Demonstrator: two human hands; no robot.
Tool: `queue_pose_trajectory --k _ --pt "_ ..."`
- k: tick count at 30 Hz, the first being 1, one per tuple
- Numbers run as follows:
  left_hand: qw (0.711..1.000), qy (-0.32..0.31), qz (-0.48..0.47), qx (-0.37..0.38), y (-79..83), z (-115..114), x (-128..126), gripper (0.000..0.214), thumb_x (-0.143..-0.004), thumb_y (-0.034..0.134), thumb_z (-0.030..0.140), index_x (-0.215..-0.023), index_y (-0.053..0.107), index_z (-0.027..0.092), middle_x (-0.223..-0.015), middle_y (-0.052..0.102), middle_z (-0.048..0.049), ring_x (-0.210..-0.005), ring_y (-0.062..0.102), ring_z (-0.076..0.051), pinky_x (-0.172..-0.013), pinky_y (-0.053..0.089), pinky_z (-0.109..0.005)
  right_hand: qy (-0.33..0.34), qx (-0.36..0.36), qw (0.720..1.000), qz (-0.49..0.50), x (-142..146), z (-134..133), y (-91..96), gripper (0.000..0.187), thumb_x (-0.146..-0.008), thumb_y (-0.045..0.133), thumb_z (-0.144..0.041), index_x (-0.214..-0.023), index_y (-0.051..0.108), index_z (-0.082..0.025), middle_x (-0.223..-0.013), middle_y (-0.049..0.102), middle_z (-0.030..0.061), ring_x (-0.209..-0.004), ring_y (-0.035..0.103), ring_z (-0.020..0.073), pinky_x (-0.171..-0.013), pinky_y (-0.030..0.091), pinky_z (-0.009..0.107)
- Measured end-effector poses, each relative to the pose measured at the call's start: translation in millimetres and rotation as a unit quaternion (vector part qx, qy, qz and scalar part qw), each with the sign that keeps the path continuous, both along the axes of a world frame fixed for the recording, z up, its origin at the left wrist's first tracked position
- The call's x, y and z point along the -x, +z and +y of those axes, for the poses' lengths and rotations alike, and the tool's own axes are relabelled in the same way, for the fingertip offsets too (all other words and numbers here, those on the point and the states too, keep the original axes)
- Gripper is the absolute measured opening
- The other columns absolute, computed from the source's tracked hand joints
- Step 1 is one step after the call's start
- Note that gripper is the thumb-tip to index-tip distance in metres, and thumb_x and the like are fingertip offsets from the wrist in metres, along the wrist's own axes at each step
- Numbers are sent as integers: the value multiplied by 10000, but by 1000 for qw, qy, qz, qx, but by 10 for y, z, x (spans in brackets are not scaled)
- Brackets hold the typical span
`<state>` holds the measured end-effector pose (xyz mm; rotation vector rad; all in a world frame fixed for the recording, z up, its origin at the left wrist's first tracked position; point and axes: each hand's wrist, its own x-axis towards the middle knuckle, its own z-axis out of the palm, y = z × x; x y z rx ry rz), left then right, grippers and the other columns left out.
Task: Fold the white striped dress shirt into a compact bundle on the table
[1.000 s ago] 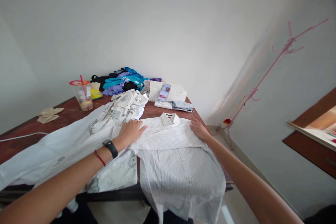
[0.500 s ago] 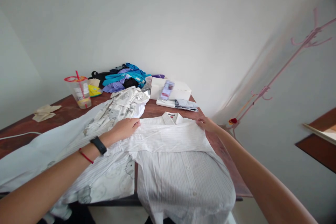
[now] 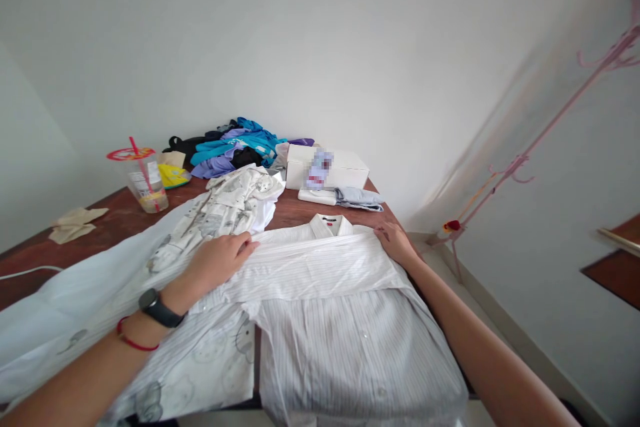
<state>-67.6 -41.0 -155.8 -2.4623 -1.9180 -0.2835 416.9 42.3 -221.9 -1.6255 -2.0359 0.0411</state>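
A white striped button-up shirt [image 3: 325, 273] lies spread on the table with its collar at the far end. Its lower part reaches over the near edge, and buttons show on it. My left hand [image 3: 220, 259] is closed at the shirt's left shoulder, thumb and fingers pinching the cloth. At the right shoulder, my right hand [image 3: 395, 241] has bent fingers gripping the fabric. Left of the shirt, partly under my left forearm and the striped sleeve, lies white cloth with grey cartoon prints [image 3: 207, 353].
On the brown table [image 3: 295, 215] stand a plastic cup with a red straw [image 3: 145, 187] and a white box [image 3: 345, 167]. Folded grey cloth [image 3: 359, 198] lies before the box. Behind are piled blue and purple clothes [image 3: 237, 147]. A pink coat rack [image 3: 540, 137] leans in view at right.
The shirt has come slightly nearer and lies flatter, its lower part now broader in view. Both hands stay at the shoulders; the left is slightly farther left. The camera view has shifted a little.
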Motion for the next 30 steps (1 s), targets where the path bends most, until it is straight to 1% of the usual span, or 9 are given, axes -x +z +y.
queue_pose_trajectory --k 3,10,12,15,17,19,21,25,30 --pt "1000 5 -10 -7 -23 -10 12 388 -1020 324 478 -1005 638 251 -892 745 -67 -853 698 -267 -651 366 -303 3 -3 1000 -7 -20 5 -7 291 -927 473 -344 -968 717 -191 -1077 694 133 -1100 596 305 -1006 426 435" --pt "988 -23 -141 52 20 67 137 323 -978 441 492 -946 662 258 -812 710 4 -765 652 -207 -672 381 -280 -40 -37 998 41 -51 -1 -41 337 -924 486 -396 -1065 711 -189 -1109 648 139 -1120 584 301 -1029 428 432" --pt "977 -52 -192 78 19 103 194 330 -968 469 504 -940 664 239 -782 683 6 -741 623 -196 -683 398 -274 -45 -65 995 66 -35 -35 18 353 -933 461 -403 -1060 709 -186 -1090 656 141 -1094 601 296 -1017 441 416" --pt "953 -88 -268 111 3 143 268 374 -961 489 538 -968 663 208 -801 659 -8 -759 593 -196 -699 424 -275 -27 -85 990 111 44 -141 194 320 -937 465 -416 -985 703 -206 -1048 685 121 -1023 640 276 -946 478 382" --pt "940 -96 -301 126 -10 158 301 400 -953 505 561 -990 665 196 -852 665 -23 -797 592 -204 -722 433 -283 2 -50 988 149 141 -238 332 312 -942 487 -446 -867 680 -213 -910 710 87 -858 666 243 -798 510 343" --pt "934 -92 -318 137 -19 165 321 408 -947 519 568 -1003 669 193 -897 676 -35 -834 597 -214 -747 436 -293 59 17 982 179 263 -330 433 368 -951 497 -484 -762 645 -206 -745 690 50 -683 638 198 -671 489 305" --pt "931 -84 -325 145 -20 167 334 403 -946 527 564 -1010 674 194 -920 685 -42 -858 602 -222 -763 437 -300 108 62 976 181 383 -395 465 401 -951 505 -491 -700 623 -201 -662 659 29 -607 593 169 -607 451 286" --pt "926 -80 -336 154 3 160 344 378 -945 541 544 -1003 690 202 -958 698 -47 -896 612 -228 -771 443 -295 122 105 972 168 519 -408 337 429 -939 516 -489 -621 569 -206 -540 565 -2 -522 498 144 -518 364 278" --pt "921 -62 -351 158 53 138 334 372 -929 559 541 -994 713 208 -967 713 -44 -897 624 -224 -756 455 -281 99 150 954 241 477 -321 163 445 -935 525 -529 -630 548 -206 -499 504 -28 -456 445 119 -462 317 266"
